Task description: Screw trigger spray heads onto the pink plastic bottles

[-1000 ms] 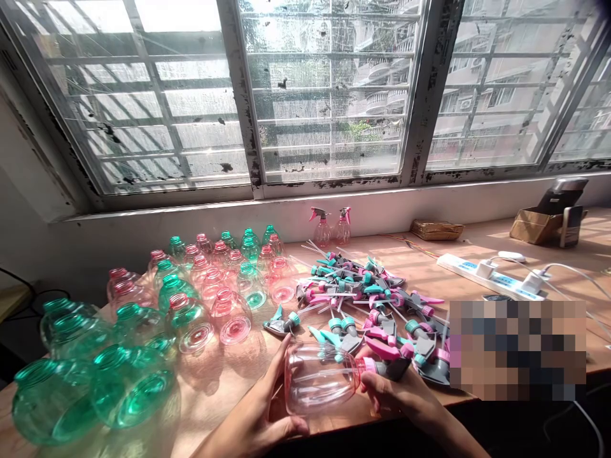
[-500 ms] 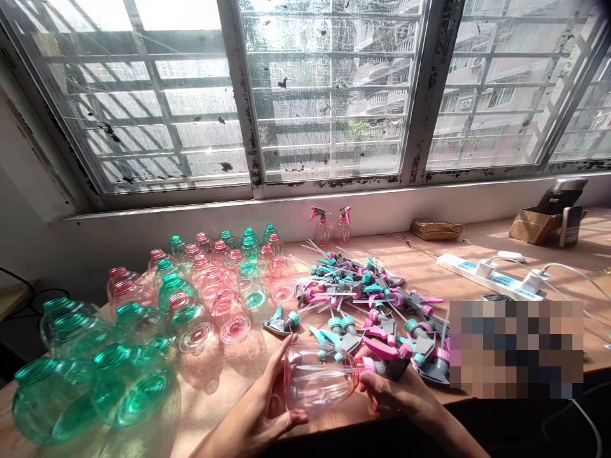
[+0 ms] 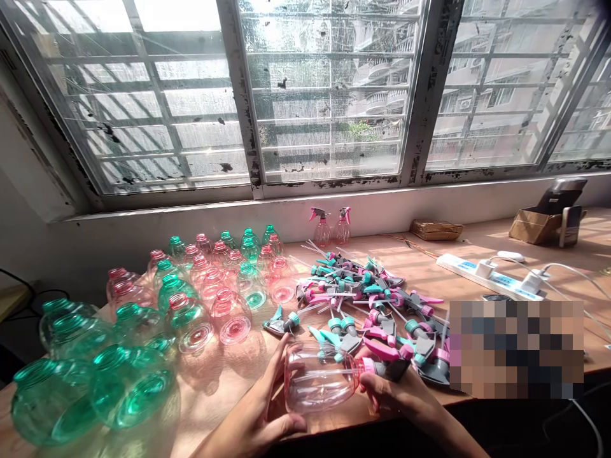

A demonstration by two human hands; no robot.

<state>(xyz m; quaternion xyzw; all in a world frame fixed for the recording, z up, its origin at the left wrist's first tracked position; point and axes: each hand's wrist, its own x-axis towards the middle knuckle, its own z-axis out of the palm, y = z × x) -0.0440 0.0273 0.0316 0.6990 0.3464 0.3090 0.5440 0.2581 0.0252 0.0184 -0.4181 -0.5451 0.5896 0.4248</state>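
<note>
A clear pink bottle [image 3: 319,380] lies on its side in the air above the table's front edge, its base toward my left hand [image 3: 273,397]. That hand's fingers and thumb wrap round the base end. At the bottle's mouth is a pink-and-grey trigger sprayer head [image 3: 382,357], its tube running inside the bottle. My right hand [image 3: 384,391] closes round the sprayer head's collar and neck; some of its fingers are hidden behind. Just beyond lies a heap of pink, teal and grey sprayer heads [image 3: 358,283]. One teal-and-grey sprayer head [image 3: 281,321] lies apart, near my left fingertips.
Green bottles [image 3: 131,385] and pink bottles [image 3: 231,315] without heads stand at the left. Two pink spray bottles [image 3: 322,230] with heads stand by the wall. At the right are a power strip [image 3: 489,278] with cables, a brown packet [image 3: 436,229] and a cardboard box [image 3: 534,226]. One area is pixelated.
Hardly anything differs. Both hands keep their hold on the bottle and its sprayer head, with only a very slight shift of the left fingers.
</note>
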